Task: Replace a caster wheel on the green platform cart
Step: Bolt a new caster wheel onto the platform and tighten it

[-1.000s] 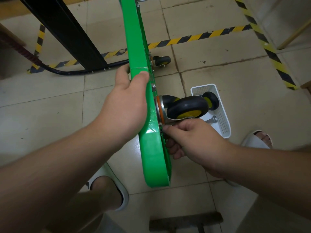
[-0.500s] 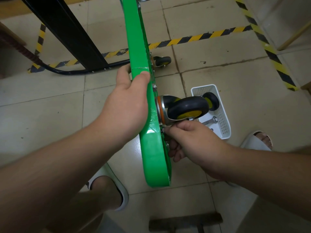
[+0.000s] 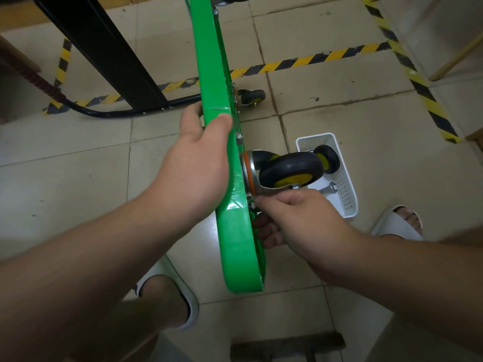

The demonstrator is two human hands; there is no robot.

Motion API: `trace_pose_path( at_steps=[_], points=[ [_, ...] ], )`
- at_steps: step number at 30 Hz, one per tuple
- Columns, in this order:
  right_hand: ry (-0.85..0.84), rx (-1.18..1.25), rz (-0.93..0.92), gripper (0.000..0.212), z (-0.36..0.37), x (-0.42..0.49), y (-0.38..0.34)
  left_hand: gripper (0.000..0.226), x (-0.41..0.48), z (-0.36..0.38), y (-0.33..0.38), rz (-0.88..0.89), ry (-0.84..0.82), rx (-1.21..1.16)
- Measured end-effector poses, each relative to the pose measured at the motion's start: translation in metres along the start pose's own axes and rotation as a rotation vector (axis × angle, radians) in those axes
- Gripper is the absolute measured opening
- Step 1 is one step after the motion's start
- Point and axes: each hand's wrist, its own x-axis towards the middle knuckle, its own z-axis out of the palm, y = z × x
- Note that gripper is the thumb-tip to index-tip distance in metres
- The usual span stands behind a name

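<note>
The green platform cart [image 3: 236,241] stands on its edge on the tiled floor, underside facing right. My left hand [image 3: 198,163] grips its upper rim, thumb over the edge. A black caster wheel [image 3: 290,169] with a yellow hub sits against the underside on a silver and orange mount. My right hand [image 3: 295,220] is just below it, thumb and forefinger pinching a small fastener [image 3: 253,205] at the caster's plate. The fastener is mostly hidden by my fingers. A second caster [image 3: 252,96] sits farther up the cart.
A white plastic basket [image 3: 347,202] on the floor to the right holds a spare wheel [image 3: 326,159] and a wrench [image 3: 328,188]. A black post [image 3: 104,48] and cable [image 3: 109,113] lie at left. Yellow-black tape [image 3: 313,58] crosses the floor. My sandalled feet are below.
My right hand has shifted slightly upward against the caster plate, its fingers turning at the fastener. The left hand and the cart have stayed put.
</note>
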Motion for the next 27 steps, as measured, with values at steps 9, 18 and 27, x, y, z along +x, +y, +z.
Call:
trace_pose_path(
  at_steps=[9,18,27],
  points=[
    [-0.016,-0.138,-0.005,0.033,-0.0023,0.0013,-0.0017,0.04,0.0011,-0.0004,-0.0012,0.011,-0.005,-0.011],
    [0.017,-0.246,-0.083,0.012,-0.0003,-0.0022,0.0055,0.038,0.0008,-0.0007,-0.001,0.002,0.0,0.011],
    [-0.003,-0.268,-0.039,0.029,-0.0017,-0.0031,-0.0011,0.037,0.0017,-0.001,-0.002,0.009,-0.006,-0.014]
  ],
)
